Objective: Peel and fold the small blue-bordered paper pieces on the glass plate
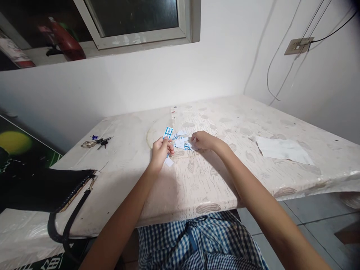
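Note:
A small white paper card [168, 132] with blue printing stands up between the thumb and fingers of my left hand [159, 153], which is closed on it. Several white paper pieces with blue marks, a loose pile [180, 143], lie overlapping on the table between my hands. My right hand [204, 140] is at the right edge of this pile, its fingers curled and pinched on a white paper piece [194, 145] there; the fingertips are partly hidden. Just below my left hand lies another white piece [168, 161].
The table [225, 123] has a patterned plastic cover. At left are keys [103, 141] and a black bag [47, 187] with a strap. A white cloth or paper sheet [284, 150] lies at right. Behind are a wall, a window and a socket [298, 45] with cables.

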Action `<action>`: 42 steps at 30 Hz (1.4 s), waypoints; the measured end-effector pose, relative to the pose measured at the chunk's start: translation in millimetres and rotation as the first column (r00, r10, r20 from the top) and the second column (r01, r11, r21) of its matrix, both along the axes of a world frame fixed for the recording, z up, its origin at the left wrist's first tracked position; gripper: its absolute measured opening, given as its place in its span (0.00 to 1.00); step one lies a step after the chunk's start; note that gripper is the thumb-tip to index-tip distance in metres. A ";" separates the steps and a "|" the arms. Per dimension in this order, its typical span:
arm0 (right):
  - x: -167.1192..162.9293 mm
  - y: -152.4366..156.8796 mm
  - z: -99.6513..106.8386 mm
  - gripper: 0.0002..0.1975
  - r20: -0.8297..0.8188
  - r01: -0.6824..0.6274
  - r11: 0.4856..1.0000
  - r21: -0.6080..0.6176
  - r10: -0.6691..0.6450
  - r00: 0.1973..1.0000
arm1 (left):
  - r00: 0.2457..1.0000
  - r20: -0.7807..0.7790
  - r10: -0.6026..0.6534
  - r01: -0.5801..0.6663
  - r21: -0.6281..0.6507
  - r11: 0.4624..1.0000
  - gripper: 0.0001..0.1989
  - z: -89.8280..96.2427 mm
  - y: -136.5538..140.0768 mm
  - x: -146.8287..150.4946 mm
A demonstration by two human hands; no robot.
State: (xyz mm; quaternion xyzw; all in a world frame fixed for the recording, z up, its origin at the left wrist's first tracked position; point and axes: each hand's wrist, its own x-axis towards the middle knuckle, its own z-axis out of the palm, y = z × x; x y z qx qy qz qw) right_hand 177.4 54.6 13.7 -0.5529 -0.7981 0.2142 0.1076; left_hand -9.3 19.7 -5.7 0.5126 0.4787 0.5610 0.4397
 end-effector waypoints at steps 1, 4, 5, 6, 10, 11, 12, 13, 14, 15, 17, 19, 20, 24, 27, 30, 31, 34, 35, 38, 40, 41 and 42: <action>-0.2 -1.8 1.7 0.17 -0.007 -0.008 1.000 -0.028 0.007 1.000 | 1.000 -0.003 -0.004 0.004 -0.001 1.000 0.11 -0.2 -0.2 0.1; -2.1 -6.8 5.4 0.14 -0.002 -0.026 0.998 -0.060 0.026 1.000 | 1.000 -0.010 -0.018 0.018 -0.003 1.000 0.12 -0.4 -0.6 0.5; -3.1 -7.4 5.6 0.14 0.002 -0.025 0.998 -0.058 0.026 1.000 | 1.000 -0.013 -0.021 0.021 -0.006 1.000 0.12 -0.5 -0.6 0.6; -4.0 -7.3 5.0 0.14 0.008 -0.025 0.998 -0.056 0.026 1.000 | 1.000 -0.015 -0.022 0.022 -0.008 1.000 0.12 -0.6 -0.5 0.8; -7.3 0.2 -2.8 0.16 0.075 -0.040 0.999 0.022 0.038 0.996 | 0.999 -0.021 -0.024 0.024 -0.010 1.000 0.12 -1.1 0.1 1.2; -7.9 2.4 -5.0 0.16 0.095 -0.048 0.998 0.049 0.043 0.995 | 0.999 -0.022 -0.024 0.024 -0.011 1.000 0.12 -1.2 0.2 1.2; -8.3 4.2 -6.6 0.15 0.110 -0.056 0.996 0.069 0.048 0.993 | 0.999 -0.024 -0.024 0.024 -0.012 1.000 0.13 -1.4 0.2 1.2; -8.7 5.3 -7.5 0.14 0.120 -0.063 0.995 0.076 0.053 0.991 | 0.999 -0.025 -0.024 0.023 -0.015 1.000 0.13 -1.5 0.1 1.1; -9.1 5.5 -7.6 0.14 0.128 -0.069 0.995 0.073 0.059 0.990 | 0.999 -0.026 -0.024 0.023 -0.017 1.000 0.13 -1.7 0.0 1.0; -9.4 4.9 -7.1 0.13 0.134 -0.075 0.995 0.067 0.066 0.989 | 0.999 -0.028 -0.024 0.024 -0.019 1.000 0.13 -1.7 -0.1 0.9; -9.9 2.1 -4.5 0.15 0.146 -0.076 0.996 0.056 0.067 0.987 | 0.999 -0.031 -0.027 0.026 -0.023 0.999 0.12 -1.8 -0.1 0.6; -10.0 -1.0 -1.9 0.18 0.149 -0.065 0.997 0.040 0.058 0.987 | 0.999 -0.033 -0.028 0.028 -0.024 0.999 0.13 -1.9 0.1 0.4; -10.0 -2.0 -1.2 0.20 0.147 -0.061 0.998 0.033 0.056 0.988 | 0.999 -0.033 -0.028 0.027 -0.022 0.999 0.13 -2.0 0.3 0.3; -10.1 -0.1 -4.5 0.22 0.159 -0.066 0.996 0.060 0.056 0.986 | 0.999 -0.033 -0.027 0.026 -0.019 0.999 0.13 -2.6 1.0 0.2; -11.4 3.3 -9.5 0.23 0.184 -0.056 0.993 0.107 0.035 0.982 | 0.999 -0.032 -0.031 0.030 -0.023 0.999 0.13 -3.1 1.2 0.3; -11.5 4.7 -11.9 0.23 0.199 -0.043 0.990 0.133 0.016 0.980 | 0.999 -0.035 -0.034 0.033 -0.019 0.999 0.13 -3.2 1.0 0.4; -10.8 5.0 -12.2 0.22 0.201 -0.037 0.988 0.148 0.006 0.980 | 0.999 -0.038 -0.033 0.033 -0.017 0.999 0.14 -3.2 0.9 0.5; -7.3 6.8 -11.9 0.21 0.159 -0.022 0.979 0.204 -0.011 0.987 | 0.998 -0.048 -0.028 0.027 -0.011 1.000 0.13 -3.0 0.7 0.9; -6.1 7.7 -11.5 0.20 0.120 -0.025 0.974 0.227 -0.002 0.993 | 0.998 -0.050 -0.028 0.027 -0.011 1.000 0.13 -3.0 0.7 1.0; -4.9 9.4 -8.6 0.16 -0.116 -0.039 0.957 0.289 0.075 0.990 | 0.998 -0.052 -0.038 0.037 -0.012 0.999 0.13 -3.6 1.3 1.0; -6.7 8.6 -4.9 0.11 -0.358 -0.015 0.963 0.269 0.115 0.927 | 0.997 -0.054 -0.047 0.046 -0.016 0.999 0.14 -4.4 2.0 0.8; -8.3 7.3 -2.6 0.09 -0.481 0.000 0.975 0.223 0.110 0.870 | 0.997 -0.056 -0.052 0.051 -0.018 0.999 0.14 -4.8 2.3 0.6; -10.2 5.7 -0.3 0.06 -0.593 0.014 0.987 0.161 0.085 0.801 | 0.996 -0.061 -0.058 0.057 -0.020 0.998 0.14 -5.2 2.6 0.5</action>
